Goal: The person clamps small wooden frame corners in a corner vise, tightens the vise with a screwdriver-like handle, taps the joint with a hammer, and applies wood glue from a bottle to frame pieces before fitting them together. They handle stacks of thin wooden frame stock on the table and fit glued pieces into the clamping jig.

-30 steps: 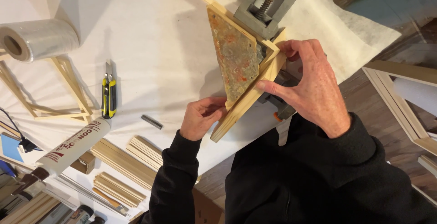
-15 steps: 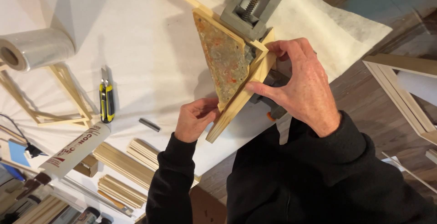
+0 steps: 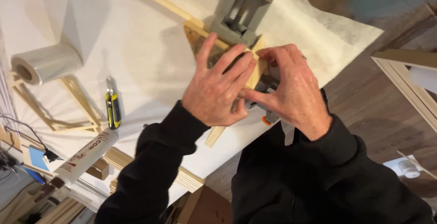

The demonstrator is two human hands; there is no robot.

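The wooden frame corner (image 3: 214, 135) sits in the grey corner clamp (image 3: 239, 17) at the far middle of the white-covered table (image 3: 136, 51). A second ago the left hand (image 3: 218, 89) gripped the strip's near end; now it lies flat, fingers spread, across the joint. The right hand (image 3: 287, 92) presses beside it, thumb and fingers pinching the corner, suggesting the joint is being seated. A yellow utility knife (image 3: 113, 109) lies left.

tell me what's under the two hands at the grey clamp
Under the left hand and right hand lies a wooden frame corner held in the grey corner clamp. A frame strip pokes out below. The joint itself and most of the mottled panel are covered.
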